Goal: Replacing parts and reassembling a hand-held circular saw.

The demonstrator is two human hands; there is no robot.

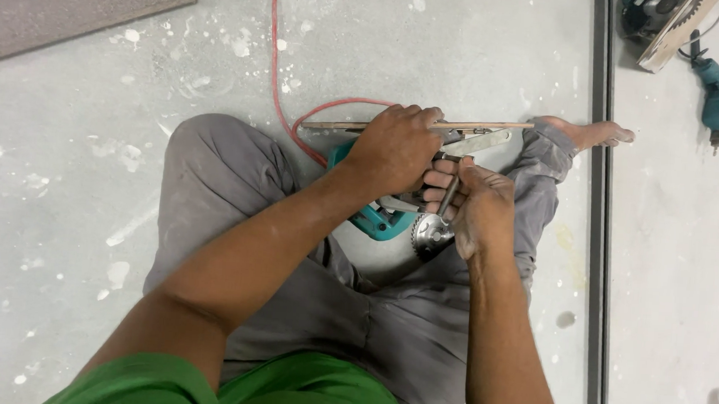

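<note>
In the head view, a teal saw point(375, 220) is held in the lap of a person seated on the grey floor point(62, 167), with grey trousers point(212, 168) and a green shirt point(281, 389) seen below. The left hand point(392, 150) is closed over the top of the saw, the fingers wrapped around its body. The right hand point(479, 213) is closed around a metal key point(447, 195), whose lower end is set against the hub of the toothed blade point(428, 235) at the saw's lower right. A thin wooden strip point(480, 126) is seen lying across just above the left hand, touching or passing under the fingertips; which cannot be told. A red cord point(276, 72) is run from the saw up across the floor. A bare foot point(596, 133) is stretched out to the right, beside a dark floor track point(594, 241). Beyond the track, well apart from the hands, a teal drill point(718, 95) and part of another power tool point(662, 21) are laid on the floor. A grey board point(64, 1) is seen at the upper left.
</note>
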